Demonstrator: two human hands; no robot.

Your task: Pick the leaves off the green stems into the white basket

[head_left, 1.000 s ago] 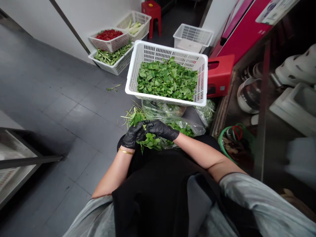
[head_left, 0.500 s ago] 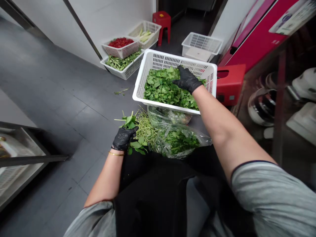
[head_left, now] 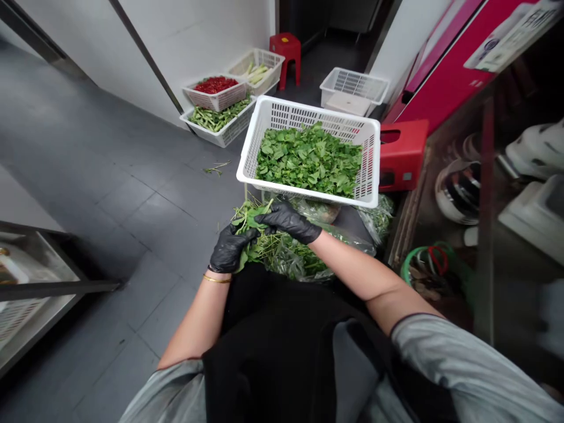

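Note:
My left hand (head_left: 229,247), in a black glove, is closed around a small bunch of leafy greens (head_left: 249,216) above my lap. My right hand (head_left: 291,222), gloved too, pinches a leafy stem at the right side of that bunch. Just beyond both hands stands a white slotted basket (head_left: 308,195) holding a bed of picked green leaves (head_left: 308,158). Clear plastic bags (head_left: 288,258) with more greens lie below the basket, partly hidden by my right hand and forearm. Bare stems show around and behind the bunch.
Baskets of red chillies (head_left: 215,85), green beans (head_left: 215,120) and pale vegetables (head_left: 257,73) stand by the wall. A red stool (head_left: 286,50) is behind them. Another white basket (head_left: 352,85) sits farther back. To the right are a red stool-like object (head_left: 408,153) and shelving; a metal rack (head_left: 57,288) stands left.
My right hand has come out of the white basket, back and to the left, and now grips the greens in my left hand. My left hand has shifted slightly right.

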